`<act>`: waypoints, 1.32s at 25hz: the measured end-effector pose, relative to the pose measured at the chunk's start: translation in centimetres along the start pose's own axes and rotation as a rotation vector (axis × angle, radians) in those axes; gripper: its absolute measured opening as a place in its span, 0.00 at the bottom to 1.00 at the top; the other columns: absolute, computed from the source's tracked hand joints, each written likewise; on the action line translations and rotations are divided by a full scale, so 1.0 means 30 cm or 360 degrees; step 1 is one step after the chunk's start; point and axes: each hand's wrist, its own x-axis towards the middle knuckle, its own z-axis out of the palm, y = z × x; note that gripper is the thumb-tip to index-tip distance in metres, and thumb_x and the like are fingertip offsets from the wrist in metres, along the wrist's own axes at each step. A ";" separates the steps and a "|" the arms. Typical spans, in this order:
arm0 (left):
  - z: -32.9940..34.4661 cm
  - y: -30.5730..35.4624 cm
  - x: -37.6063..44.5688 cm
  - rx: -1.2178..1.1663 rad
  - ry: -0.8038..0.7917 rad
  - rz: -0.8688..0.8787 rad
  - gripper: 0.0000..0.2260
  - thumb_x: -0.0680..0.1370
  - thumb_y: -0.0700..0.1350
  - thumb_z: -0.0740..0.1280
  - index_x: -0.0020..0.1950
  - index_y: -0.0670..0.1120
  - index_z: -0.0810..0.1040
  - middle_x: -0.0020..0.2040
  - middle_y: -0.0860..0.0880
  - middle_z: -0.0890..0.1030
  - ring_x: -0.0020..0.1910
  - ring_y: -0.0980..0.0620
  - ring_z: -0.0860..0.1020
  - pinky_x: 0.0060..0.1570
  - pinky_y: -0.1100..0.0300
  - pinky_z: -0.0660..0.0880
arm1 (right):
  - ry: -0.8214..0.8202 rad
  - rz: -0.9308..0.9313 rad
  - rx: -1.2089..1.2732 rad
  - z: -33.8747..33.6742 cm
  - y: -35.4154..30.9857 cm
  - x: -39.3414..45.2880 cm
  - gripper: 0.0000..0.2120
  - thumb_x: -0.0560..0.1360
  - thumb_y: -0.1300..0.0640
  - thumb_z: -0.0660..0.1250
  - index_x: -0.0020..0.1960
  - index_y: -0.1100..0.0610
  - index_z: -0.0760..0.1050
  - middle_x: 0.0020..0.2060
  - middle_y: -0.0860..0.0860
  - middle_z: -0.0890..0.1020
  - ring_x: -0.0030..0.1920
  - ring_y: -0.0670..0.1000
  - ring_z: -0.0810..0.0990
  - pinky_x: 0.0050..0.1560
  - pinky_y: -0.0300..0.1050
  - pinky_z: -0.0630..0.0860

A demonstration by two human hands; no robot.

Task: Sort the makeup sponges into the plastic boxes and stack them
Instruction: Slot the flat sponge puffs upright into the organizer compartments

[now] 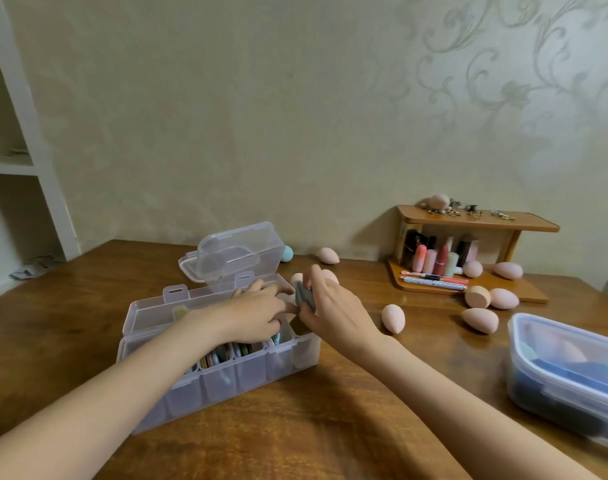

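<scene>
A: Report the right hand.

B: Fingers curled round a grey sponge. The sponge sits between the thumb and the fingertips, its upper end showing above the grip, and is held above the right end of the open box.

A: Left hand?

B: Reaching into the box, palm down, fingers bent over the compartments. Whether they grip anything cannot be told; the hand hides what lies beneath. Its fingertips lie just beside the grey sponge.

A: Box condition?

B: Lid raised at the far side. Compartments hold flat sponges set on edge. A second clear box stands behind it, lid open.

A: Loose items?

B: Pink sponges lie on the table: one near the right wrist, more by the wooden rack. A lidded box sits at the right edge.
</scene>
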 end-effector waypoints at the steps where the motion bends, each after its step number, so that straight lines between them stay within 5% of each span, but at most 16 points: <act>1: -0.002 0.005 0.007 -0.0022 -0.0009 0.0026 0.20 0.80 0.42 0.55 0.70 0.55 0.68 0.75 0.52 0.57 0.73 0.47 0.53 0.71 0.48 0.57 | -0.0015 0.0021 -0.0017 -0.010 0.006 -0.010 0.09 0.77 0.59 0.59 0.55 0.59 0.64 0.40 0.49 0.70 0.37 0.50 0.70 0.29 0.41 0.66; 12: -0.026 0.013 0.042 0.0031 0.0160 0.0159 0.09 0.77 0.40 0.59 0.54 0.44 0.77 0.61 0.47 0.72 0.53 0.50 0.75 0.51 0.56 0.74 | -0.0085 -0.0072 -0.0260 -0.012 0.030 -0.020 0.10 0.79 0.56 0.58 0.53 0.60 0.73 0.46 0.54 0.76 0.48 0.53 0.73 0.37 0.47 0.76; 15: -0.015 0.004 0.034 -0.0054 0.0177 0.0227 0.13 0.78 0.39 0.58 0.59 0.48 0.76 0.63 0.50 0.72 0.51 0.54 0.71 0.48 0.62 0.69 | -0.0338 -0.0046 -0.0141 -0.019 0.037 -0.022 0.14 0.79 0.53 0.58 0.54 0.57 0.80 0.50 0.52 0.72 0.53 0.50 0.66 0.51 0.43 0.70; 17: -0.021 -0.011 0.018 -0.0165 0.0174 0.0220 0.15 0.78 0.41 0.60 0.64 0.52 0.75 0.66 0.53 0.70 0.58 0.55 0.72 0.55 0.62 0.71 | -0.0421 0.0067 0.0099 -0.045 0.042 -0.010 0.13 0.79 0.56 0.59 0.58 0.54 0.79 0.53 0.52 0.71 0.56 0.49 0.65 0.56 0.42 0.65; 20: -0.044 -0.099 -0.041 -0.0322 0.0293 0.0004 0.13 0.78 0.43 0.62 0.62 0.53 0.75 0.64 0.53 0.72 0.60 0.55 0.73 0.61 0.58 0.71 | -0.0224 0.0538 0.0548 -0.075 0.081 0.072 0.15 0.78 0.60 0.59 0.63 0.57 0.75 0.60 0.54 0.76 0.58 0.49 0.73 0.55 0.41 0.71; 24: -0.037 -0.276 -0.165 -0.0338 0.0446 -0.0632 0.10 0.79 0.44 0.61 0.59 0.50 0.77 0.58 0.49 0.77 0.51 0.53 0.75 0.51 0.59 0.73 | -0.0555 0.0994 0.1034 -0.017 0.083 0.146 0.16 0.78 0.60 0.60 0.65 0.63 0.72 0.55 0.56 0.77 0.49 0.50 0.77 0.48 0.42 0.77; 27: 0.001 -0.348 -0.236 -0.0384 0.0222 -0.1038 0.14 0.79 0.45 0.62 0.65 0.47 0.70 0.62 0.45 0.73 0.52 0.51 0.74 0.49 0.60 0.73 | -0.0478 0.1190 0.1339 0.032 0.066 0.147 0.20 0.77 0.64 0.62 0.68 0.65 0.68 0.57 0.58 0.76 0.47 0.51 0.76 0.50 0.44 0.77; 30: 0.023 -0.368 -0.258 -0.0918 0.0095 -0.1110 0.21 0.78 0.44 0.64 0.70 0.46 0.63 0.62 0.44 0.73 0.48 0.50 0.77 0.41 0.62 0.76 | -0.0445 0.1346 0.1617 0.023 0.071 0.139 0.17 0.76 0.69 0.61 0.65 0.68 0.69 0.52 0.58 0.75 0.49 0.54 0.78 0.50 0.46 0.77; 33: 0.012 -0.373 -0.271 -0.1145 0.0141 -0.1010 0.28 0.77 0.40 0.66 0.73 0.47 0.58 0.58 0.45 0.75 0.51 0.48 0.78 0.48 0.57 0.78 | -0.0566 0.1378 0.1686 -0.014 0.081 0.128 0.15 0.75 0.71 0.60 0.61 0.66 0.72 0.53 0.59 0.75 0.46 0.52 0.76 0.48 0.44 0.75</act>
